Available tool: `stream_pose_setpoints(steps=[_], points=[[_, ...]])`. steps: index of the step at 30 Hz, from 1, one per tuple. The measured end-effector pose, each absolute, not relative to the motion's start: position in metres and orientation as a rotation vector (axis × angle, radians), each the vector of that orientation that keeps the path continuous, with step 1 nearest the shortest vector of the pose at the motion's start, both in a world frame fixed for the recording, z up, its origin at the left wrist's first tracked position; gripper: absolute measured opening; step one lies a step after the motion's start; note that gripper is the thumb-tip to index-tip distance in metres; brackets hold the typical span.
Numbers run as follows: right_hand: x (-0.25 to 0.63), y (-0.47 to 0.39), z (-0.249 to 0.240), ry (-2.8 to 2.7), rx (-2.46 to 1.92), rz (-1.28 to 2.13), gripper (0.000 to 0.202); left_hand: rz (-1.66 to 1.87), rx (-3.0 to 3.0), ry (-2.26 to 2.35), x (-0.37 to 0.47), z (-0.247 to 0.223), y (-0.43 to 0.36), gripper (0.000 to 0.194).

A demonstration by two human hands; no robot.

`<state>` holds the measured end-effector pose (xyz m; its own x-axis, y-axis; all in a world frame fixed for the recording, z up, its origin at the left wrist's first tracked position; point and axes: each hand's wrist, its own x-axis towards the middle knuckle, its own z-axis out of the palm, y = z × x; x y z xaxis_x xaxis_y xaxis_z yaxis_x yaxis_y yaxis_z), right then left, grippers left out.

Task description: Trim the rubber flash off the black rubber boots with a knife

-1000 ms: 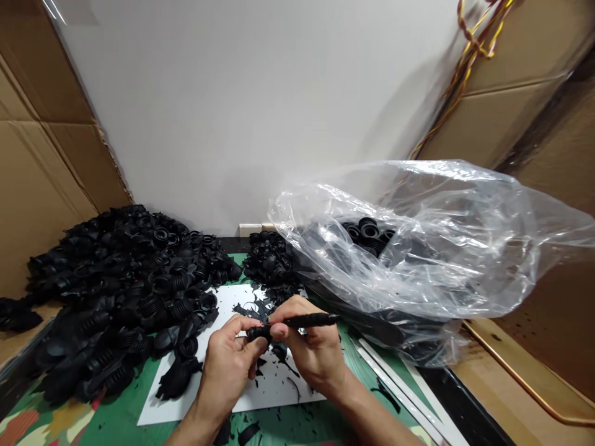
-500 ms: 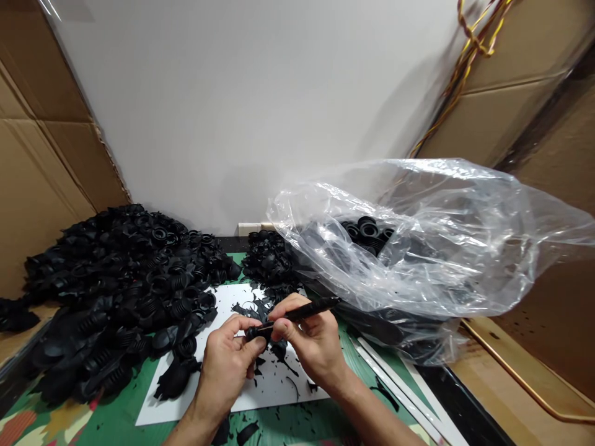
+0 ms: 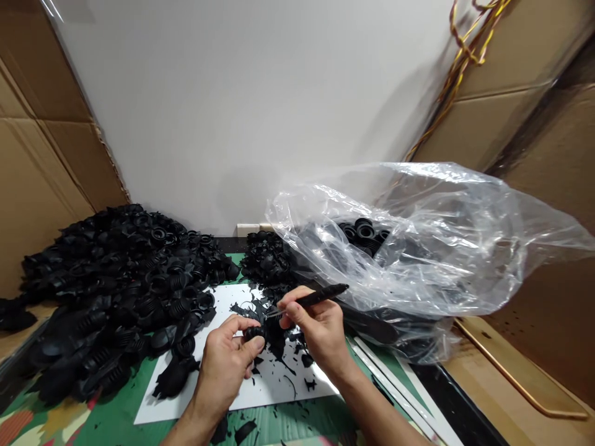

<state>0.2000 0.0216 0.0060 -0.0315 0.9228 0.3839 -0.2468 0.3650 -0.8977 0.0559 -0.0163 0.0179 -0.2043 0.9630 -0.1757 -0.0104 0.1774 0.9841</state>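
Between thumb and fingers, my left hand (image 3: 229, 354) pinches a small ribbed black rubber part (image 3: 254, 334). My right hand (image 3: 317, 328) grips a black pen-style craft knife (image 3: 321, 295) like a pencil. Its thin metal tip points left, a little above and right of the rubber part and apart from it. Both hands are over a white sheet (image 3: 176, 387) scattered with black rubber scraps (image 3: 279, 347). Part of the rubber piece is hidden by my left fingers.
A large heap of black ribbed rubber parts (image 3: 125, 272) covers the left side. A smaller pile of black scraps (image 3: 267, 257) stands behind the sheet. At right, a clear plastic bag (image 3: 446, 266) holds black rings (image 3: 365, 229). White strips (image 3: 395, 390) lie on the green surface (image 3: 288, 424).
My right hand has moved slightly up and right, drawing the knife away from the rubber part; its thin tip now shows. My left hand has stayed nearly in place.
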Motion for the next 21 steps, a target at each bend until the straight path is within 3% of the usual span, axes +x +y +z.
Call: stream_pose_setpoints(steps=[4, 13, 18, 21], points=[[0.195, 0.021, 0.004, -1.201, -0.631, 1.256, 0.024, 1.210, 0.966, 1.437, 0.056, 0.019, -0.016, 0.022], [0.187, 0.019, 0.001, -1.217, -0.626, 1.306, 0.025, 1.189, 0.991, 1.402, 0.055, 0.017, -0.017, 0.022], [0.188, 0.015, 0.000, -1.318, -0.602, 1.225, 0.023, 1.159, 0.996, 1.406, 0.052, 0.011, -0.016, 0.027], [0.190, 0.014, 0.001, -1.501, -0.607, 0.968, 0.017, 1.133, 1.032, 1.401, 0.053, 0.010, -0.017, 0.023]])
